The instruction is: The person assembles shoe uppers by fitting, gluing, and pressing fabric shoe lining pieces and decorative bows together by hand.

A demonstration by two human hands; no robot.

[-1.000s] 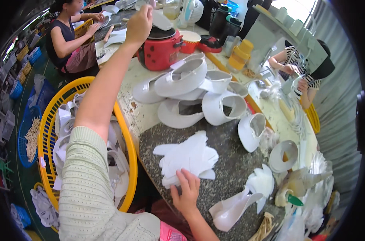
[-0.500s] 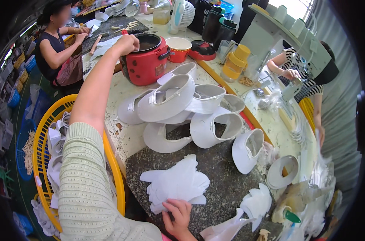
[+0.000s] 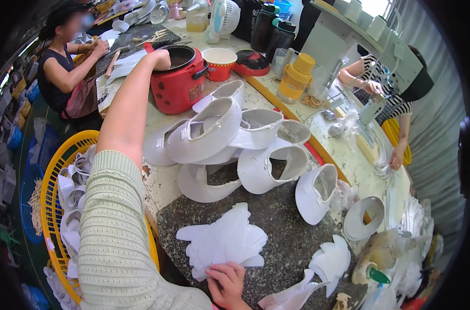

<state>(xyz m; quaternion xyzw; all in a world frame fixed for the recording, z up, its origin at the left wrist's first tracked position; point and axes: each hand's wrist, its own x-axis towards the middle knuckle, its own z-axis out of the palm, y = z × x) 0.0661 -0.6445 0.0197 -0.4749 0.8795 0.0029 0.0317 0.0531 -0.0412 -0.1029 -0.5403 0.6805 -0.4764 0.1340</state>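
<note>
My left hand (image 3: 162,60) reaches far forward over the rim of a red pot (image 3: 179,89). Its fingers are bent down inside, hidden behind the back of the hand; whatever they grip does not show. A short red piece (image 3: 148,47) sticks up beside the wrist; I cannot tell whether it belongs to the pot. My right hand (image 3: 227,281) lies with loosely bent fingers on the near edge of a fanned stack of white cut pieces (image 3: 227,240). Beyond the stack, several white visor-shaped pieces (image 3: 206,137) are heaped together.
A yellow basket (image 3: 49,206) of white pieces stands left of the dark speckled board (image 3: 292,227). Behind the pot are a paper tub (image 3: 218,71), red lid (image 3: 251,64) and fan (image 3: 224,19). Two co-workers sit at left and right, the right one at a sewing machine (image 3: 372,111).
My left hand has dipped lower into the pot, and its fingers have gone out of sight. My right hand stays on the white pieces. The whole view has shifted slightly.
</note>
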